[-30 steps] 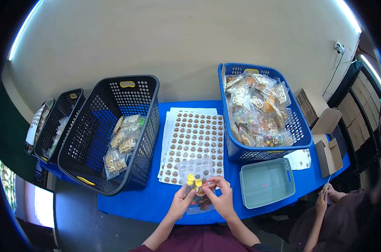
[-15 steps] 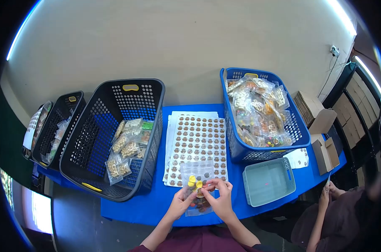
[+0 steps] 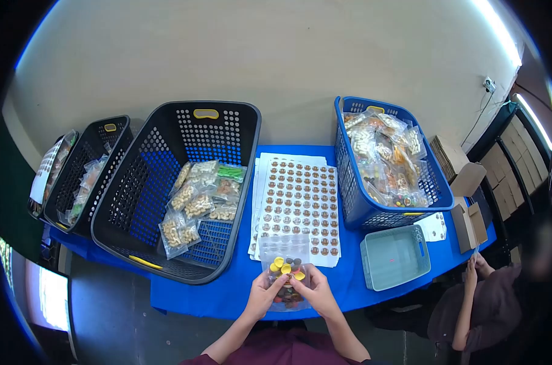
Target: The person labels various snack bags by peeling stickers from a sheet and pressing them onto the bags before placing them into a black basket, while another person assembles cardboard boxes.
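A clear plastic bag [image 3: 285,249] with yellow, red and dark round pieces is held upright between both hands at the table's front edge. My left hand [image 3: 263,294] grips its left side, and my right hand [image 3: 313,291] its right side. Both thumbs press on the front of the bag, close together near its middle. What lies under the thumbs is mostly hidden. Just behind the bag lie sheets of round brown-and-white stickers [image 3: 300,207], whose lower edge the bag's top overlaps.
A large black basket [image 3: 245,182] with filled bags stands left, with smaller black baskets [image 3: 121,131] beyond. At right are a full blue basket [image 3: 385,217], a pale green tray [image 3: 395,283], an open cardboard box [image 3: 468,228] and another person [image 3: 486,304] holding something thin.
My thumbs have come together over the front of the bag, and my right fingers have moved from its front to its side. The view has shifted, so the baskets appear farther right.
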A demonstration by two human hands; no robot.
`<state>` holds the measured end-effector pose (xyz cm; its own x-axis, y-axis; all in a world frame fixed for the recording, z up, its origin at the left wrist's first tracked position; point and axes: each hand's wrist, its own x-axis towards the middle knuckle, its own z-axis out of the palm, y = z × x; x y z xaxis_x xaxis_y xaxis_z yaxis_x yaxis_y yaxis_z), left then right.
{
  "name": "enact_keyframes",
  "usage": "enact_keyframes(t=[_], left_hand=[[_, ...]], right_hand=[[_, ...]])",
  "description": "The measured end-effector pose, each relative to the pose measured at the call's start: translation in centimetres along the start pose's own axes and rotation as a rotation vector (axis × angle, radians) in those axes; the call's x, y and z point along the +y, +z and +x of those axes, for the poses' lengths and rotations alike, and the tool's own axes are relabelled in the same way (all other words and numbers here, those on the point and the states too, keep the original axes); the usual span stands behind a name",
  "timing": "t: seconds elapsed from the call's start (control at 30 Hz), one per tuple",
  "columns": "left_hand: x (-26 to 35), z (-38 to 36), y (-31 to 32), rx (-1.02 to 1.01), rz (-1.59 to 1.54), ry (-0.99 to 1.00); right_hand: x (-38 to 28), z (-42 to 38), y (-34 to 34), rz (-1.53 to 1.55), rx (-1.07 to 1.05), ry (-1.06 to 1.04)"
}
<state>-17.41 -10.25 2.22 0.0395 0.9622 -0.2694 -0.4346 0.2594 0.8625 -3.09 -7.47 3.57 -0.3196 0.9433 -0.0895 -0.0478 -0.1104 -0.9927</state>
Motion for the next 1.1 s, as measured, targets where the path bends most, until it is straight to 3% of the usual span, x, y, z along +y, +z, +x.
enact_keyframes(t=[0.07,0.27,0.37,0.6,0.67,0.83,0.97,1.1], left_hand=[[-0.1,-0.3,0.1,-0.027,-0.011,0.022],[0.0,-1.2,-0.6,-0.071,-0.001,-0.011],[1.0,-1.5,-0.8,-0.135,0.037,-0.077],[-0.3,-1.3,-2.9,-0.29,0.075,-0.014],[0.8,-1.4,-3.3,-0.315,0.104,-0.107],[0.9,-1.2,-2.4,-0.267,0.208,-0.165],[-1.3,0.0,-0.9,-0.317,0.244,0.089],[-0.1,0.0,1.6,-0.366,0.236,-0.08]], right_hand=[[-0.2,-0.5,0.7,-0.18,0.032,-0.066],[0.4,-2.3,1.4,0.044,0.013,0.015],[1.5,-2.7,1.9,-0.098,0.112,-0.089],[1.2,-3.5,1.8,0.316,0.073,0.08],[2.1,-3.5,0.4,0.325,-0.004,0.12],[1.4,-2.9,0.5,0.215,0.081,0.048],[2.1,-2.5,0.2,0.071,0.216,-0.044],[2.5,-2.8,-2.7,0.075,0.185,-0.035]])
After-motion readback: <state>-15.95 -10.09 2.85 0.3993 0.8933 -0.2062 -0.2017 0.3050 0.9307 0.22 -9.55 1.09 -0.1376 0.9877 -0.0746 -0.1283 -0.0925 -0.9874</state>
